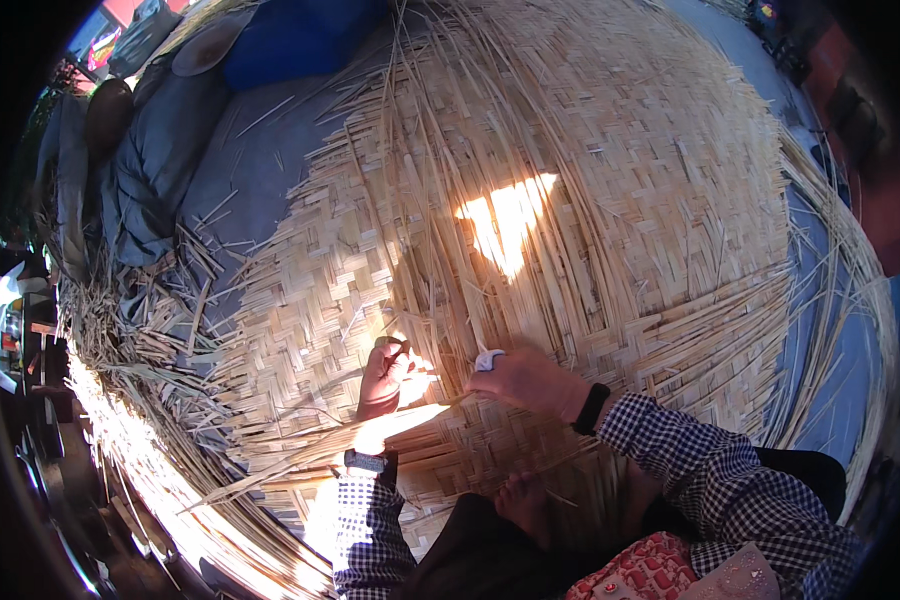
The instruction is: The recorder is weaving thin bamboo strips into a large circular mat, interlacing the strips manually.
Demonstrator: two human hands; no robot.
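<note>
A large woven mat of pale, flat bamboo-like strips lies beneath both hands. My left hand is just above it, fingers curled in, with a dark band around a finger; glare hides what the fingertips hold. To its right, my right hand is closed, one finger wrapped in white. A bundle of long pale strips crosses my left wrist, and its narrow tip reaches my right fingers, which pinch it.
Loose long strips lie over the mat's middle. Cut scraps pile at the left, beside grey cloth. A blue object sits at the far left. My bare foot rests on the mat near me. Long strips curve along the right edge.
</note>
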